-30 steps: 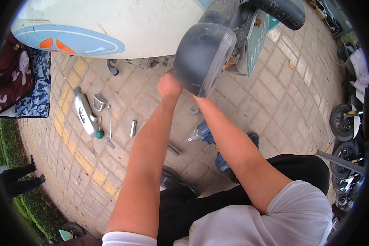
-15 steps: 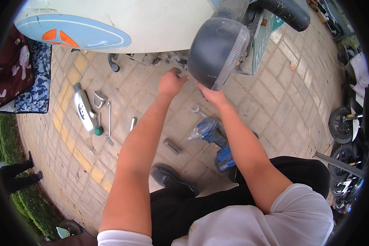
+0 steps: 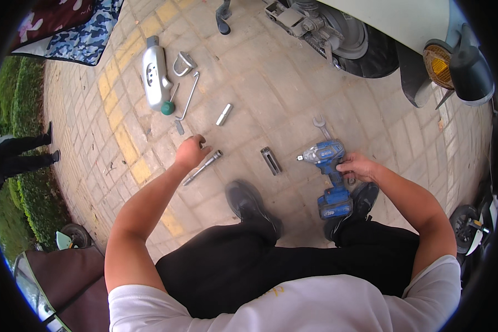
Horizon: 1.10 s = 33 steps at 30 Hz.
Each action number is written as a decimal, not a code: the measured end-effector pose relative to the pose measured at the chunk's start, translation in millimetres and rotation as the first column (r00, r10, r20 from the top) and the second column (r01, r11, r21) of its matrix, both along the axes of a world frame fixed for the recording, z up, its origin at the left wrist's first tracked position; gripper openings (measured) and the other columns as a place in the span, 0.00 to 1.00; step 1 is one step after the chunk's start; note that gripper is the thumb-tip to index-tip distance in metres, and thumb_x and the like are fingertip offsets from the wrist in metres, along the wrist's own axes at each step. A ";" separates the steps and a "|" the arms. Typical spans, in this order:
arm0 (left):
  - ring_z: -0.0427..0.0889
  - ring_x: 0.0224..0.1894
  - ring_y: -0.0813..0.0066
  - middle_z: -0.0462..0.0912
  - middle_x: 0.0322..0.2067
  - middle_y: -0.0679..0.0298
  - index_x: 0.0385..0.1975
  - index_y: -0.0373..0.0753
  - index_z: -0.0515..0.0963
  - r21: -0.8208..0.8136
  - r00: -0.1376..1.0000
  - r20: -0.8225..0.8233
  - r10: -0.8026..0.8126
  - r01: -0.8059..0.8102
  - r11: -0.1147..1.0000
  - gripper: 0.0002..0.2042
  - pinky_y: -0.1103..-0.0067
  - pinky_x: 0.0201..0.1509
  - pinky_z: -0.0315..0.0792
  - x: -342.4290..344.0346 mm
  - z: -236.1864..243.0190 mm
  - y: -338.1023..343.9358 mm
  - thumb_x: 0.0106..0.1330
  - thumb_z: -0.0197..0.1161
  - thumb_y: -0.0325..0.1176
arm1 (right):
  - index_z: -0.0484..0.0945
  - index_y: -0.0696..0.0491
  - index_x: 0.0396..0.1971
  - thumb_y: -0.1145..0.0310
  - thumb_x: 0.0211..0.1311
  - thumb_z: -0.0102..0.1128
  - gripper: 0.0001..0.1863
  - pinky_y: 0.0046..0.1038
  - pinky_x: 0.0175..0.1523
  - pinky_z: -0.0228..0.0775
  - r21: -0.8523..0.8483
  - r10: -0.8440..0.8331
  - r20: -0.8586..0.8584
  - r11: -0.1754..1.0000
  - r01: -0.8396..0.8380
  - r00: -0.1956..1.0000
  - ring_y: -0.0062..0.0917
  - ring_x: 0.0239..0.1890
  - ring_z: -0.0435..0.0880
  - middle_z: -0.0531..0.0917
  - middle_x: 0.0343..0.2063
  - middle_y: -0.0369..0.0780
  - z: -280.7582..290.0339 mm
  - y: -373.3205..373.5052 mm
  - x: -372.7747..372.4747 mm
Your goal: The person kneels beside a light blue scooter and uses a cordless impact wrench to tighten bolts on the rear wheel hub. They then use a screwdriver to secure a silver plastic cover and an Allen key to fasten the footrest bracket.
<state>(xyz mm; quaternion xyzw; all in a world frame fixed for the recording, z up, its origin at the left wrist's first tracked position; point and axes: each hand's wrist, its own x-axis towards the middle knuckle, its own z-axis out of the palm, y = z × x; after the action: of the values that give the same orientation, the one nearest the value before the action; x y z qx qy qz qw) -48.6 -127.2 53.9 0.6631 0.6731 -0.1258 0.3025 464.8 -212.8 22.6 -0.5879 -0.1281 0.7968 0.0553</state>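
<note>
Impact wrench, blue point(image 3: 332, 176): on paving point(image 3: 260, 102), before the feet. Right hand point(image 3: 358, 167): fingers at its handle; whether closed round it, cannot tell. Left hand point(image 3: 191, 154): part-open, seemingly empty, beside long socket bar point(image 3: 203, 167). Spanner point(image 3: 322, 128): by wrench head. Change: hands down from two-wheeler point(image 3: 409, 25); work apparently shifted to tools.

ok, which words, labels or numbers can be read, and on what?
Not copying wording, only places:
Battery: pale print on its side.
Power tool: small pale print, blurred.
Shirt: yellow mark, unreadable.
Maroon cloth: pale marks, too small to read.
</note>
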 end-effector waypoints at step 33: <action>0.85 0.35 0.66 0.82 0.37 0.56 0.36 0.36 0.75 -0.777 -0.110 0.628 0.770 -0.024 0.630 0.08 0.73 0.43 0.82 150.9 84.5 67.9 0.68 0.58 0.35 | 0.75 0.55 0.45 0.68 0.55 0.67 0.18 0.31 0.43 0.74 0.790 -0.047 0.055 0.613 -0.015 0.997 0.25 0.37 0.80 0.81 0.37 0.39 126.2 31.8 -102.5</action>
<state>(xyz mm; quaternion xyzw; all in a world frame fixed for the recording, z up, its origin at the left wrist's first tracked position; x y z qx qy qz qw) 102.2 -59.3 138.5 0.1811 0.3876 0.2786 0.8599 362.3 -181.1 148.8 -0.5325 -0.4621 0.6374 0.3110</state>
